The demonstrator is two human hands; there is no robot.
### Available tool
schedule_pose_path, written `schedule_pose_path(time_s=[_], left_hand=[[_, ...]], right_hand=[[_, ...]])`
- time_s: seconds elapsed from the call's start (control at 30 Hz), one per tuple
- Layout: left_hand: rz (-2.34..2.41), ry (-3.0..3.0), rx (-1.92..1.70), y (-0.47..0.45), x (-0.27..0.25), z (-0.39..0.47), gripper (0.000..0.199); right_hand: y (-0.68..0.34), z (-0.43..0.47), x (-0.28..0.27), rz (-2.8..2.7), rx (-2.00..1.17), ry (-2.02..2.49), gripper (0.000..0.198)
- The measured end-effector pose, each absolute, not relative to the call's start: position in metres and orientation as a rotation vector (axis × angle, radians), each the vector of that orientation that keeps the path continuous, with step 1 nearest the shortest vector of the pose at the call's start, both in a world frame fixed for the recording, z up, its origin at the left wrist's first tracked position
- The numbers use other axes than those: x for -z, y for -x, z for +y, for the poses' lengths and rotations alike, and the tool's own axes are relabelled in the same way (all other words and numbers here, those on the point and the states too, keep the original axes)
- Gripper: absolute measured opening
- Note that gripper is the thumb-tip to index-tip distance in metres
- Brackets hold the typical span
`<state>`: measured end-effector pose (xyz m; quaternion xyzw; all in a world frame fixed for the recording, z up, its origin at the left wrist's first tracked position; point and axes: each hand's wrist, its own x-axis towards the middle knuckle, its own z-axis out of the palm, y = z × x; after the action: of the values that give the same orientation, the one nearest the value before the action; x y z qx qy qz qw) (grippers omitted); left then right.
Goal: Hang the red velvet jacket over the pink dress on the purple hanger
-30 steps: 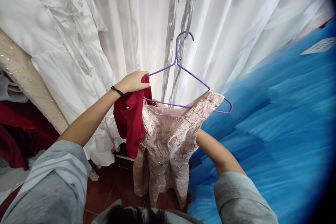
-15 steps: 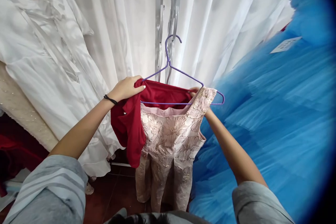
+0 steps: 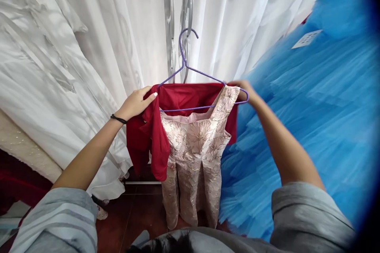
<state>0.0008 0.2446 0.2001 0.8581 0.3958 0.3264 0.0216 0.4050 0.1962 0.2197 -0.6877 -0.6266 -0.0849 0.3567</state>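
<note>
A purple wire hanger (image 3: 199, 70) carries a pink-gold brocade dress (image 3: 196, 138), one strap looped over its right arm. Red cloth (image 3: 190, 94), apparently a garment, stretches behind the dress and drapes forward over the hanger's left arm. My left hand (image 3: 138, 103), with a black band at its wrist, grips the red cloth at the left shoulder, thumb in front. Behind the hanger's right end, my right hand (image 3: 244, 87) is closed at the red cloth's upper right edge; most of its fingers are hidden.
White dresses (image 3: 56, 79) hang at left, and a large blue tulle gown (image 3: 299, 118) with a white tag (image 3: 307, 38) fills the right. White curtains (image 3: 142, 16) and a metal rack post (image 3: 170, 19) stand behind. Dark red tiles (image 3: 127, 213) cover the floor.
My right hand has moved right and outward behind the dress strap, drawing the red cloth past the hanger's right side. My left hand keeps its grip. The view has shifted slightly.
</note>
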Motion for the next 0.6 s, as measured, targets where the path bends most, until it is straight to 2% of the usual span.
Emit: schedule_pose_path(time_s=[0.13, 0.23, 0.27, 0.37, 0.43, 0.5, 0.6], left_hand=[[1.211, -2.639, -1.089, 0.002, -0.192, 0.241, 0.054], [1.244, -2.639, -1.057, 0.007, -0.191, 0.235, 0.054], [1.245, -2.65, -1.034, 0.009, -0.191, 0.233, 0.054], [1.234, -2.691, -0.976, 0.012, -0.194, 0.222, 0.052], [1.254, -2.718, -0.947, 0.011, -0.196, 0.215, 0.052], [1.312, -2.754, -0.921, 0.01, -0.196, 0.209, 0.053], [1.415, -2.807, -0.885, 0.008, -0.195, 0.204, 0.054]], right_hand=[[-0.42, 0.197, -0.244, -1.606, 0.444, 1.843, 0.037], [-0.422, 0.178, -0.264, -1.809, 0.357, 2.205, 0.03], [-0.42, 0.168, -0.273, -1.776, 0.416, 2.234, 0.03], [-0.4, 0.13, -0.289, -1.446, 0.907, 1.976, 0.04], [-0.376, 0.109, -0.281, -1.275, 1.086, 1.978, 0.044], [-0.348, 0.094, -0.259, -1.299, 1.019, 2.253, 0.037], [-0.303, 0.077, -0.224, -1.663, 0.698, 2.508, 0.028]])
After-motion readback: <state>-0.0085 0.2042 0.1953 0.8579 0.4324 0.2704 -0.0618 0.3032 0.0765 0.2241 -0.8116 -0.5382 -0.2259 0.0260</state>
